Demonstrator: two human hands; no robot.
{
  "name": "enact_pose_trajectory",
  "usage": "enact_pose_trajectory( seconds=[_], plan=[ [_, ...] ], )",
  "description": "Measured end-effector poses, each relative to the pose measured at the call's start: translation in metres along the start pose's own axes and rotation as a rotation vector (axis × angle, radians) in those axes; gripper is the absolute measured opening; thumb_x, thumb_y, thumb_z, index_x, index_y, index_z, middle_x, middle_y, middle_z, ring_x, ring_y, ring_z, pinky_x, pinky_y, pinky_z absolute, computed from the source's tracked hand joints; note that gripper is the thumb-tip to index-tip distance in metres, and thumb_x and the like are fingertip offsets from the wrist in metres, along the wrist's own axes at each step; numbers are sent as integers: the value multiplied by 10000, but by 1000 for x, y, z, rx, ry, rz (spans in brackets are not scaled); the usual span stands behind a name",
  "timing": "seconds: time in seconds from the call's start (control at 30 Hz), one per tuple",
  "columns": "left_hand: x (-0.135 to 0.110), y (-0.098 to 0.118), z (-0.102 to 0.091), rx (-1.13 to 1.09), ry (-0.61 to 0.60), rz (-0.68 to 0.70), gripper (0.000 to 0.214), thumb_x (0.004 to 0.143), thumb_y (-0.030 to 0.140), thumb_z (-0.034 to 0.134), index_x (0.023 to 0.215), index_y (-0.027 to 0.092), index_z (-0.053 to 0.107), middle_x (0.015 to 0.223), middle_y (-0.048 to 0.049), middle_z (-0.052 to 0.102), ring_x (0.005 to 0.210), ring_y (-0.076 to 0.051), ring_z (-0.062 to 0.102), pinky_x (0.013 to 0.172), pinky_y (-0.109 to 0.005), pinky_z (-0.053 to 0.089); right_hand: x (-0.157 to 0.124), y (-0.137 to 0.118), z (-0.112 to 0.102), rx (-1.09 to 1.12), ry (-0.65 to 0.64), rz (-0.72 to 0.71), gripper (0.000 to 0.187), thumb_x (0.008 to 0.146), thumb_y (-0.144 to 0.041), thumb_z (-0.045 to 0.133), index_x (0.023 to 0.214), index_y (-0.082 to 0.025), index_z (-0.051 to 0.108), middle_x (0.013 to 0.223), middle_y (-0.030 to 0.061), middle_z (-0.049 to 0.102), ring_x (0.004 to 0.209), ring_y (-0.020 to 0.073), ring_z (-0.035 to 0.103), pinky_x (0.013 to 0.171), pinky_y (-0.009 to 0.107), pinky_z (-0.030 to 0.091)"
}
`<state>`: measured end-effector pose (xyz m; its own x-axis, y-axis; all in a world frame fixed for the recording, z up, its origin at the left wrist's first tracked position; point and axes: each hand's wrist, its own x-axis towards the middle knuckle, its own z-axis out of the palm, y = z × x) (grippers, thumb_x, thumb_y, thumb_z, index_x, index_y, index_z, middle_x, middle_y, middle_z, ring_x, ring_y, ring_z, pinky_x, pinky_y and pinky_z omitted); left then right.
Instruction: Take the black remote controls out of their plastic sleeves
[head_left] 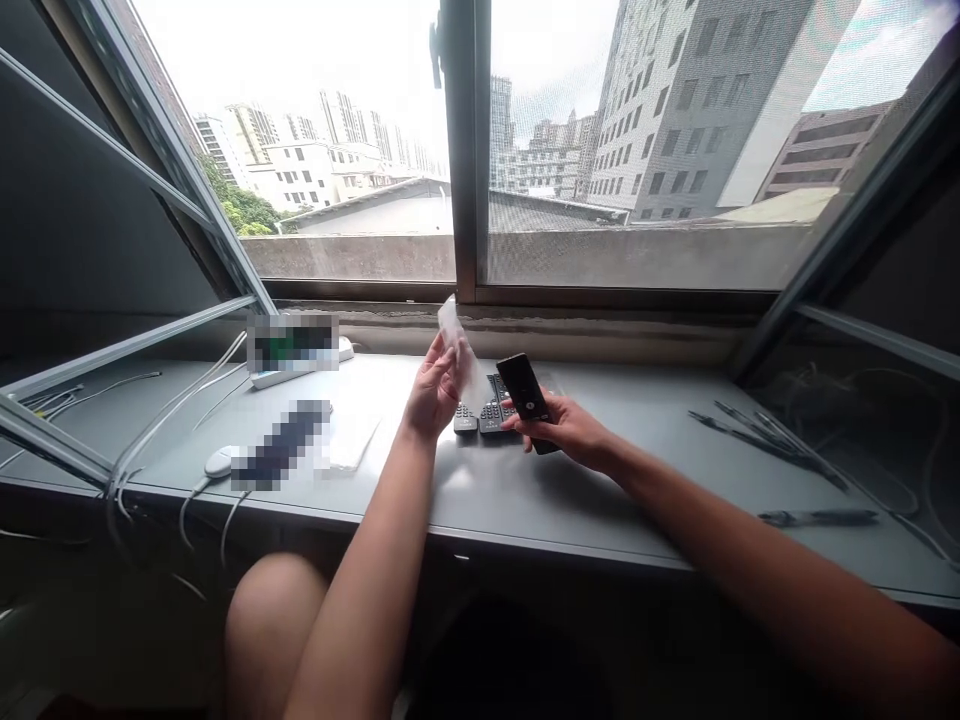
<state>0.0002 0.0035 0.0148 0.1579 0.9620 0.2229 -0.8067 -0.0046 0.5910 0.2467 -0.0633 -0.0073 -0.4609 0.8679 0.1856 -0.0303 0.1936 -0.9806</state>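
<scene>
My left hand (435, 385) pinches a thin, translucent plastic sleeve (470, 372), raised above the desk and partly blurred. In my right hand (566, 425) is a black remote control (523, 388), tilted, with a pale round mark near its lower end. My fingers wrap its lower part and hide some of it. Between and behind the hands, several black remote controls with small buttons lie side by side on the desk, one of them a remote (465, 420) close to my left wrist. Part of that group is covered by the sleeve and my right hand.
The grey desk (600, 510) runs below a window. White sheets or sleeves (354, 440) lie left of my left arm, beside a blurred-out dark item (285, 445). A power strip (300, 372) and cables are farther left. Pens (817, 518) and dark cables (772, 440) lie right.
</scene>
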Motion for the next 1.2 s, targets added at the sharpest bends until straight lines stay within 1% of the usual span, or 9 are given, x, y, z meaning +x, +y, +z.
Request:
enact_pose_trajectory(
  seconds=[0.17,0.37,0.6,0.67,0.8,0.9,1.0,1.1,1.2],
  plan=[
    [-5,-8,7,44,-32,-101,529,1030,51,619,1529,226,652,1261,-53,801,1168,-132,784,1145,-226,559,-1,-2,1,-60,-103,-49,338,904,-486,900,1093,-207,894,1639,150,553,1138,310,748,747,358,660],
    [-2,-7,10,-32,-7,-102,521,1039,41,597,1523,227,650,1044,-29,794,932,-82,789,1001,-174,598,0,0,0,-10,-160,65,622,938,-516,869,1441,-169,753,1002,124,829,828,213,732,692,309,586],
    [8,-6,-4,-141,118,32,329,1098,85,544,1316,256,721,1059,-18,796,932,-84,776,953,-214,620,-1,4,-4,-63,-215,99,611,949,-516,856,1458,-197,747,934,87,826,693,166,672,676,294,546],
    [10,-3,-7,-144,177,57,308,1098,93,545,1282,266,721,1049,-5,791,916,-80,766,927,-206,615,-1,4,-4,-84,-195,68,512,946,-511,857,1350,-201,808,1003,96,822,707,163,675,663,289,552],
    [8,0,-6,-85,248,40,267,1096,265,592,1342,256,697,1201,-69,772,1105,-164,757,928,-256,620,0,1,-1,-118,-64,-45,332,922,-492,870,996,-169,872,1463,159,669,765,150,714,631,297,588],
    [4,-4,-2,-1,150,-27,494,1032,533,689,1422,231,661,1323,-144,725,1264,-282,708,991,-383,632,1,2,1,-139,20,-108,319,927,-479,860,1023,-174,866,1567,169,587,725,136,713,595,321,614],
    [1,-13,2,92,87,-85,514,949,519,813,1351,231,673,1229,-120,708,1243,-289,712,996,-390,625,1,5,3,-208,6,-156,286,966,-457,814,1041,-187,871,1614,155,563,714,133,713,587,331,638],
    [1,-20,3,119,89,-107,516,846,422,931,1254,230,679,1086,-63,656,1094,-245,731,1016,-404,613,0,6,6,-326,-24,-235,256,988,-413,790,1172,-253,868,1626,108,585,1029,257,786,806,393,705],
    [1,-22,3,137,97,-90,582,788,337,973,1265,223,661,979,-11,611,882,-167,684,1004,-398,610,1,6,9,-454,-32,-360,298,1011,-353,762,1296,-307,838,1555,76,664,1421,332,644,1222,513,538]
  ],
)
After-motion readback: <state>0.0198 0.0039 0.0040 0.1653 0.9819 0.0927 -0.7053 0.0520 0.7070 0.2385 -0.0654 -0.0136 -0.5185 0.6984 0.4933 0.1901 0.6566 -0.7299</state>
